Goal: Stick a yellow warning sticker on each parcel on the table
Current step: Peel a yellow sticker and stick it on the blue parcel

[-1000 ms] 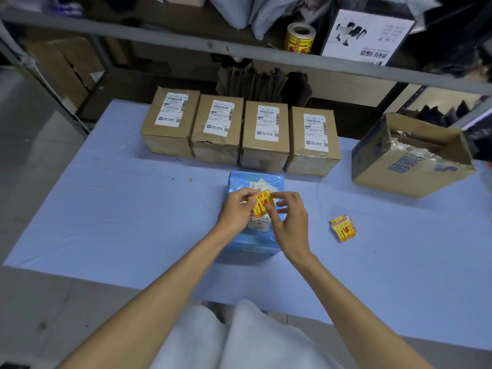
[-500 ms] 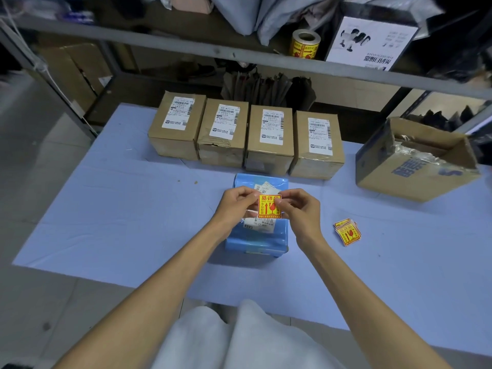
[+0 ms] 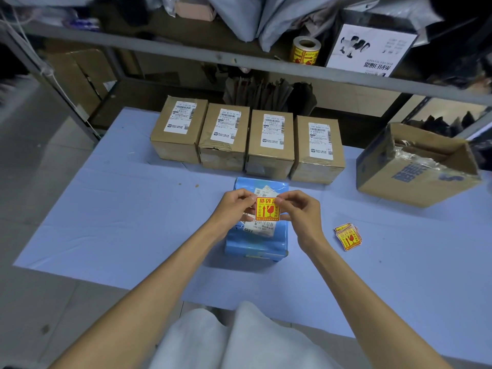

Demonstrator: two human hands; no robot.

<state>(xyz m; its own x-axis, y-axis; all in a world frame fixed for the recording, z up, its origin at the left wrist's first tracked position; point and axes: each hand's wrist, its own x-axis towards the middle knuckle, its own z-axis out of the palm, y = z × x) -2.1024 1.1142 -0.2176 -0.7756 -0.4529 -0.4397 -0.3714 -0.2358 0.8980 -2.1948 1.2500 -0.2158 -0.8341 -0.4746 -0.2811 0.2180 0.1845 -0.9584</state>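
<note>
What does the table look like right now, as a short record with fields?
held: yellow sticker, pinched by left hand and right hand
below it: blue parcel, white label on top
back row: four brown boxes, no yellow sticker visible on them
spare stickers: small pile on the table, right of the blue parcel
shelf: sticker roll
</note>
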